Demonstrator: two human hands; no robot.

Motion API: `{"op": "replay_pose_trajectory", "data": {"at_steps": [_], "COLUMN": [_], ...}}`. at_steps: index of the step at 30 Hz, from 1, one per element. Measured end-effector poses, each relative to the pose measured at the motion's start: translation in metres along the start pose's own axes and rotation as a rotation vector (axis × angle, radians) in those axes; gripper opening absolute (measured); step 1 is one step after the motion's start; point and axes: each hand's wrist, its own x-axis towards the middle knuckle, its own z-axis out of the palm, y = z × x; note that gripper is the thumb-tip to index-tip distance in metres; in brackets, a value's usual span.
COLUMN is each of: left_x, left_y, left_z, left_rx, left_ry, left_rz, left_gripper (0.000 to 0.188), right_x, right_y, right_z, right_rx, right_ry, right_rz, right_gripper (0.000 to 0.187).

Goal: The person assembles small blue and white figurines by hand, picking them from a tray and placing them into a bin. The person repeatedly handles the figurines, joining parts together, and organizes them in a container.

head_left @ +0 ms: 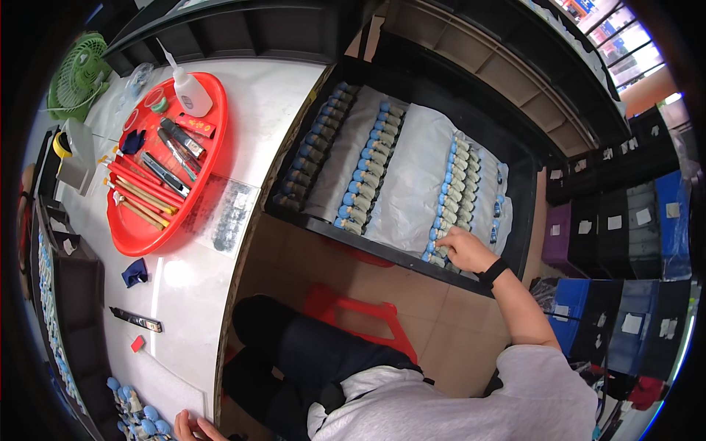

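My right hand (468,250) reaches into a large black crate (535,220) and pinches a small blue-topped figurine at the near end of a row. That row of pale figurines with blue tops (443,200) lies on white paper (412,158). My left hand (193,426) is partly cut off by the lower edge, its visible fingers slightly apart and holding nothing that I can see. It rests by the table's edge, beside a pile of blue-headed figurines (140,411) and a white pad (173,386).
A red oval tray (220,110) on the white table carries brushes, pens, cutters and a white squeeze bottle (191,95). Nearer lie a dark blue cloth (135,273) and a black cutter (136,320). A red stool (382,312) stands below the crate; stacked bins (614,224) line the right.
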Motion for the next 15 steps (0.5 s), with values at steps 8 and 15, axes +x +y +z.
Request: {"op": "replay_pose_trajectory", "data": {"at_steps": [8,15], "left_x": [-0.001,0.002], "left_y": [0.001,0.007], "left_z": [0.000,0.000], "left_rx": [0.006,0.006], "left_ry": [0.008,0.006], "left_rz": [-0.025,-0.013], "left_gripper": [0.023,0.023], "right_x": [0.002,0.024], "right_y": [0.004,0.013], "right_z": [0.007,-0.007], "right_rx": [-0.100,-0.063], "right_ry": [0.158,0.277], "right_rz": [-0.099,-0.033], "right_gripper": [0.028,0.020]}}
